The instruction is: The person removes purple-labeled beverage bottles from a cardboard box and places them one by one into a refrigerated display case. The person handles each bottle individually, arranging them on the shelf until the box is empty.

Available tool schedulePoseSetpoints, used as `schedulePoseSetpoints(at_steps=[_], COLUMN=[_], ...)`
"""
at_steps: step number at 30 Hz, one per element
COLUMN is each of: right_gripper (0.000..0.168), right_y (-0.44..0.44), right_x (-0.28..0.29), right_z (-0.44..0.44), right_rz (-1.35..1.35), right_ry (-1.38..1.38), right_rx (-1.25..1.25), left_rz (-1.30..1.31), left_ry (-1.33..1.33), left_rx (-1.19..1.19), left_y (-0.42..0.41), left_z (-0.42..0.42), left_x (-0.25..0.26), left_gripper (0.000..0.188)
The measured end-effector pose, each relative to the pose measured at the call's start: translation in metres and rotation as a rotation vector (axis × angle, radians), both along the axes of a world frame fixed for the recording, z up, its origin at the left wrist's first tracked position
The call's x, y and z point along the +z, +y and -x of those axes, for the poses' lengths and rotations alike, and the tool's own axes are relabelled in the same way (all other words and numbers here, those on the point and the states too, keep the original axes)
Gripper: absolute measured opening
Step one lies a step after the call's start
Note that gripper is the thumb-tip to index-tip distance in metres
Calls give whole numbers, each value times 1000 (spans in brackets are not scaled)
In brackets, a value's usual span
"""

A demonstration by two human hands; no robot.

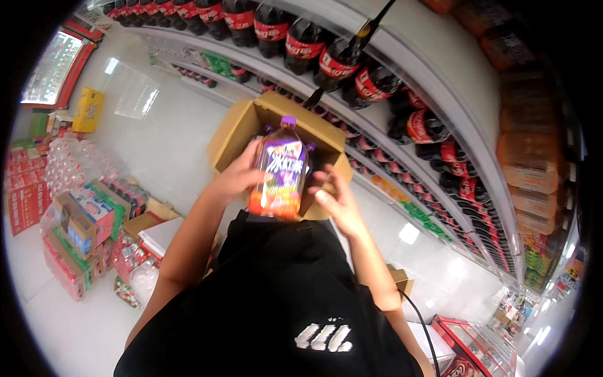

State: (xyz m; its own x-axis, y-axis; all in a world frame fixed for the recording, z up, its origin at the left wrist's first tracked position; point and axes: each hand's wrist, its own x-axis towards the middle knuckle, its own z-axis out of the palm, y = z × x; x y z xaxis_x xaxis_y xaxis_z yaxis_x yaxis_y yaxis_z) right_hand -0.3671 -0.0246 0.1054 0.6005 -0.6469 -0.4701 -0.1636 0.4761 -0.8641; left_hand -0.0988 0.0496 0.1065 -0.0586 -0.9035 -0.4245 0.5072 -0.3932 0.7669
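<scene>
A large plastic drink bottle (281, 174) with a purple cap and a purple label stands out in front of an open cardboard box (231, 127). My left hand (240, 175) grips it along its left side, thumb across the label. On the other side, my right hand (337, 198) has its fingers spread and bent, a small gap away from the bottle, and holds nothing. Behind the bottle, more purple caps (310, 147) show inside the box. The box's floor is hidden by the bottle and my hands.
Shelves (414, 61) with rows of cola bottles (334, 63) curve along the top and right. Stacked cartons (92, 212) and wrapped bottle packs (70, 162) stand on the floor at left. A yellow box (88, 110) is near a glass-door fridge (52, 68). A red-framed freezer (476, 346) sits lower right.
</scene>
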Motion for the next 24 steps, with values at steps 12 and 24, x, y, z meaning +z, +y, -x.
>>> schedulePoseSetpoints(at_steps=[12, 24], right_gripper=[84, 40], right_y=[-69, -239], right_x=[98, 252], right_z=[31, 35], right_rz=[107, 446], right_ry=[-298, -388], right_rx=[-102, -505], left_rz=[232, 82], left_ry=[-767, -1053], left_rx=[19, 89], left_y=[41, 46], left_z=[5, 19], left_x=[26, -66], left_gripper=[89, 62])
